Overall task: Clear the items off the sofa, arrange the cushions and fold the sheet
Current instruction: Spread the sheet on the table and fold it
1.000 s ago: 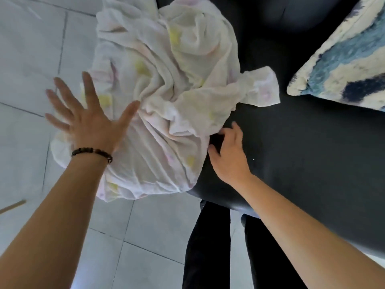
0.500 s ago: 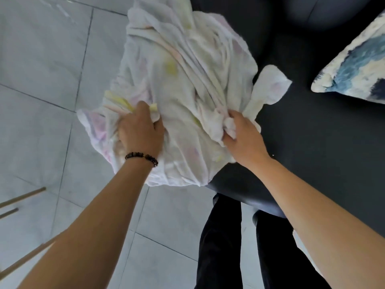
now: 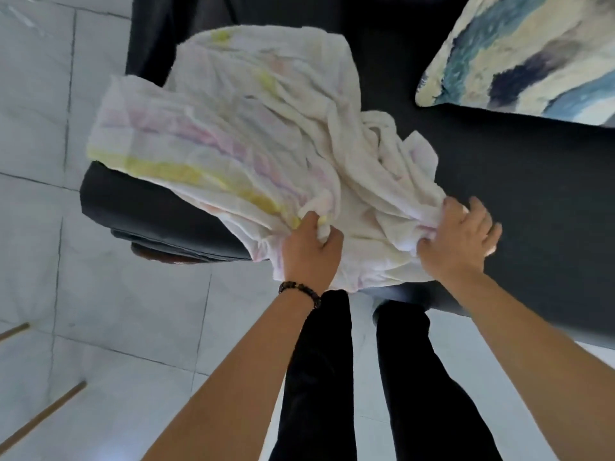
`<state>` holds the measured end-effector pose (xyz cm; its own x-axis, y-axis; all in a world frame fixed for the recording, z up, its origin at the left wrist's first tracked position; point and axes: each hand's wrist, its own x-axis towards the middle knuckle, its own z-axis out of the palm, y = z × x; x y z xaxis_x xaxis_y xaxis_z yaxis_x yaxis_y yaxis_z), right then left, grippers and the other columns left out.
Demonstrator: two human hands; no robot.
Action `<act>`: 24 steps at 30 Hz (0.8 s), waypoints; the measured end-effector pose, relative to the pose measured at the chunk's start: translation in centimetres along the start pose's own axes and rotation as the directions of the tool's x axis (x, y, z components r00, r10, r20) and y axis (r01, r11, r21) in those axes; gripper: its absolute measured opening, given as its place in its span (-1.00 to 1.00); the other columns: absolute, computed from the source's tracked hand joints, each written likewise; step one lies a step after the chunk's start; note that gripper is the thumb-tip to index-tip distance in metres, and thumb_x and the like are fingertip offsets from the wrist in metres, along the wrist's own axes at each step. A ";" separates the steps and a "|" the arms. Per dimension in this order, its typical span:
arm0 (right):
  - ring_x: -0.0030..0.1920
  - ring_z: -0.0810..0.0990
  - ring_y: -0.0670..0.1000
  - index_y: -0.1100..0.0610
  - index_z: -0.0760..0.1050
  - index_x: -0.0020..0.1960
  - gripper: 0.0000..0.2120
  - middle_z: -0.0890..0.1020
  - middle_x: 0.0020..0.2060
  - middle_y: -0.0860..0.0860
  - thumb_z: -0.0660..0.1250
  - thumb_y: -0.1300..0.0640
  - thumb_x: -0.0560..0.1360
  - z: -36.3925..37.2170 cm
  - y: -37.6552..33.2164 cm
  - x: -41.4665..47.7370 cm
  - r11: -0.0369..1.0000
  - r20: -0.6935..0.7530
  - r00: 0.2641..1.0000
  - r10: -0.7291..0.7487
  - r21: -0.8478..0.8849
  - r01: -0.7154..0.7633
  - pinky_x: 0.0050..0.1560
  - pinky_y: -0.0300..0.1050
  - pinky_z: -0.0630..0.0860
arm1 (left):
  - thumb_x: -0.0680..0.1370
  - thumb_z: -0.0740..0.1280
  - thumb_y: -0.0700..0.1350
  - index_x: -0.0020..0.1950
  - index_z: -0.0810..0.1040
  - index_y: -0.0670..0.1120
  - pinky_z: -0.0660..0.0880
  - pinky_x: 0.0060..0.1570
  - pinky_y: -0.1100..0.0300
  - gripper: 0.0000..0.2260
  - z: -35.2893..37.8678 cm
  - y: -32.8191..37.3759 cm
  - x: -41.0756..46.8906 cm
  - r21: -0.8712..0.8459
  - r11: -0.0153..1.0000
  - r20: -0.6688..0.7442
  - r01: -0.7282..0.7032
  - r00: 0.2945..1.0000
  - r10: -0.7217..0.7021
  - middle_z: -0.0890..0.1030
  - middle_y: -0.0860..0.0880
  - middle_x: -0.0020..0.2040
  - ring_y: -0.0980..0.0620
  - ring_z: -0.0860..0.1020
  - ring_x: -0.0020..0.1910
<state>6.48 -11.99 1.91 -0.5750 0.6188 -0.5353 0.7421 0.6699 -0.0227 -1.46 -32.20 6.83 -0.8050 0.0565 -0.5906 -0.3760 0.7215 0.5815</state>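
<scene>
Sheet [image 3: 253,134] — seemingly bunched — on sofa [image 3: 519,201]

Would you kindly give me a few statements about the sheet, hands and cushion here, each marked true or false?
1. Both hands grip the sheet. True: left hand and right hand each bunch its near edge.
2. The sheet is neatly folded. False: it is crumpled.
3. The cushion lies on the sheet. False: it sits apart, on the sofa.
4. A beaded bracelet is on the left wrist. True.
</scene>
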 end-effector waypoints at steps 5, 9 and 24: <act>0.58 -0.05 0.27 0.11 0.00 0.61 -0.11 -0.08 0.58 0.28 0.39 0.20 0.41 0.4 -5.2 -0.9 0.844 -0.183 0.881 -0.437 0.256 0.472 0.52 0.20 0.07 | 0.41 0.31 -0.23 -0.33 0.20 -0.20 0.21 -0.43 0.17 -0.72 -2.3 2.6 -2.9 -0.245 0.966 -0.157 -0.085 0.986 0.047 0.22 -0.01 -0.43 0.05 0.19 -0.43; 0.58 0.08 0.26 0.02 0.12 0.60 -0.19 0.12 0.58 0.20 0.40 0.23 0.44 0.5 -11.0 -0.9 0.604 -0.097 0.661 -0.744 0.324 0.728 0.48 0.22 0.24 | 0.36 0.30 -0.29 -0.40 0.17 -0.10 0.18 -0.46 0.24 -0.69 -5.3 4.2 -5.1 -0.257 0.930 -0.219 -0.262 0.953 0.208 0.20 0.05 -0.47 0.11 0.19 -0.45; 0.08 0.59 0.16 -0.17 0.31 0.47 -0.46 0.61 0.15 0.04 0.20 0.19 0.54 -17.9 4.3 -3.4 0.904 0.266 0.876 -0.403 0.265 0.336 0.04 0.05 0.57 | 0.44 0.33 -0.17 -0.39 0.13 -0.03 0.13 -0.47 0.30 -0.62 -8.4 18.1 -13.1 -0.091 0.885 -0.399 -0.457 0.831 0.389 0.18 0.05 -0.50 0.09 0.16 -0.48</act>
<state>5.48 -3.84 18.76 -0.7111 0.1627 -0.6840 0.5691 0.7045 -0.4241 -1.60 -25.69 29.81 -0.9978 0.0519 -0.0413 -0.0060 0.5498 0.8353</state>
